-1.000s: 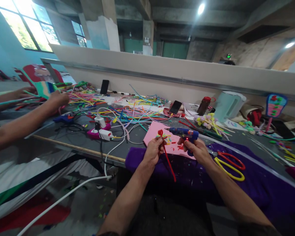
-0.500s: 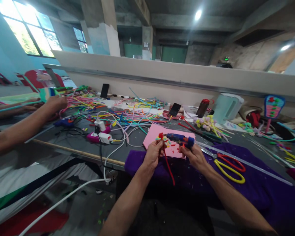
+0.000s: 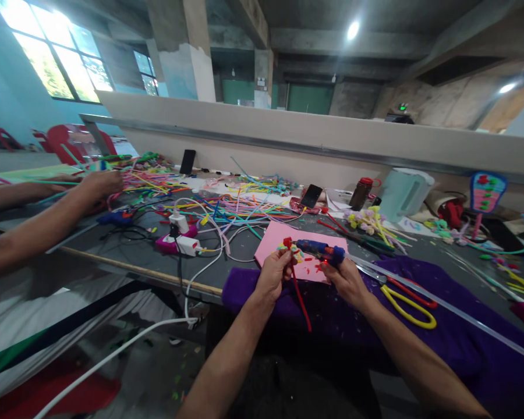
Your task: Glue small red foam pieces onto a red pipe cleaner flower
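Observation:
Pinched in my left hand (image 3: 274, 272) is a red pipe cleaner (image 3: 302, 302), its loose tail hanging down and its bunched red end sticking up above the fingers. My right hand (image 3: 346, 280) is wrapped round the handle of a blue hot glue gun (image 3: 318, 250), a small red light glowing near the fingers. The gun's nozzle points left and is at the red bunched end; whether it touches cannot be made out. Beneath both hands lies a pink sheet (image 3: 273, 235) with small red scraps and a multicoloured bit partly hidden behind my left fingers.
Scissors (image 3: 408, 305) with yellow and red handles lie on purple cloth (image 3: 423, 337) at right, beside a clear glue stick (image 3: 463, 317). A power strip (image 3: 177, 241) with white cables sits left. Pipe cleaners (image 3: 244, 209) spread behind. A co-worker's arm (image 3: 48, 218) reaches in at far left.
My hands and the glue gun stay almost in place. The clear stick at right has shifted across the scissors' red handle. The co-worker's hand has moved slightly, and the view has shifted a little.

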The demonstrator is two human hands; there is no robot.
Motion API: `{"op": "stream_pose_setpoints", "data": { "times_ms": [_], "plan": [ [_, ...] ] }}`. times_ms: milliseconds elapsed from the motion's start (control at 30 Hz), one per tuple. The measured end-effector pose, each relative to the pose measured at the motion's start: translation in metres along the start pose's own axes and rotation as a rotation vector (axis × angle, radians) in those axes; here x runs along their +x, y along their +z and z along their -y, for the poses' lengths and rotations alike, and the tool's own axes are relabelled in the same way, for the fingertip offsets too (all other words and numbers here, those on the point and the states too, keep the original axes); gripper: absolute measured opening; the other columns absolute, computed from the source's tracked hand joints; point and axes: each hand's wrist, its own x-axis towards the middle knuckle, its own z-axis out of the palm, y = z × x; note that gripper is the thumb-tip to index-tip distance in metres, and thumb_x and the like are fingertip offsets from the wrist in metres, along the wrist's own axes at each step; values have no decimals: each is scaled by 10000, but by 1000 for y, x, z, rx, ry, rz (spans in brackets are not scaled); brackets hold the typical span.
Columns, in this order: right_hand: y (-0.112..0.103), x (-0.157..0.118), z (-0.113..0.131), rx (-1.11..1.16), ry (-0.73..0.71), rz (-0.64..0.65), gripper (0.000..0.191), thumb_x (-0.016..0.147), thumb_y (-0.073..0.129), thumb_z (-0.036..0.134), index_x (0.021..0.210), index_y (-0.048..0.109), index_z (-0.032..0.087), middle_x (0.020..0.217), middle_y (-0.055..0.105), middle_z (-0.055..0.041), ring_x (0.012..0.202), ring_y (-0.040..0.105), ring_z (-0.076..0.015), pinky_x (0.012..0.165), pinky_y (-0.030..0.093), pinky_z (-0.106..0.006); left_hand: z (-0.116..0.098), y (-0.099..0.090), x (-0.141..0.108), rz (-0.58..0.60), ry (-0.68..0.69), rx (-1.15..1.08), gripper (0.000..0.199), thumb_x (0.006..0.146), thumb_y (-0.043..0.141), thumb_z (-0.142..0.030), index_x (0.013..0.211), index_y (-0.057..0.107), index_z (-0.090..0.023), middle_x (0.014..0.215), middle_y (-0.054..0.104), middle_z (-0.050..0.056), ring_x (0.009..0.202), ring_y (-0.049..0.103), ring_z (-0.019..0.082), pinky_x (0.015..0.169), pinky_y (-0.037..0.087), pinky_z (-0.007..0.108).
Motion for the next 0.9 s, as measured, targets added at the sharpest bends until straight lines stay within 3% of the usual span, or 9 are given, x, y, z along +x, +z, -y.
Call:
{"op": "stream_pose_setpoints", "data": {
  "times_ms": [267,433,567,800,900],
  "plan": [
    [1,1,0,-88,-4,18,249,834,429,380,788,554,170,641,536,-30,591,479,-170,540,345,-276,0,1,-1,7,24,-28,282,662,642,-398,685,524,-143,514,539,-43,310,359,7,312,193,149],
    [1,0,0,-78,-28,16,244,834,431,379,719,529,188,622,534,-22,597,494,-173,567,368,-281,0,0,-1,-2,11,-30,282,641,655,-391,706,528,-148,545,557,-42,320,371,9,316,196,148],
    [1,0,-1,-5,-5,26,242,827,443,378,731,555,186,615,539,-20,574,498,-169,547,379,-279,1,-1,-1,5,8,-23,285,634,652,-400,689,526,-150,521,543,-50,316,360,11,319,189,150],
    [-3,0,7,179,6,62,262,839,429,377,922,583,182,702,567,-28,611,538,-157,566,418,-266,0,0,-2,3,26,-41,285,635,652,-392,689,510,-151,563,567,-37,329,369,8,318,186,150],
    [-4,1,7,202,8,60,268,836,432,394,890,580,178,680,560,-23,593,528,-152,558,407,-264,-1,2,-2,-11,24,-36,291,630,655,-389,688,497,-152,561,569,-34,324,366,10,315,189,151]
  ]
}}
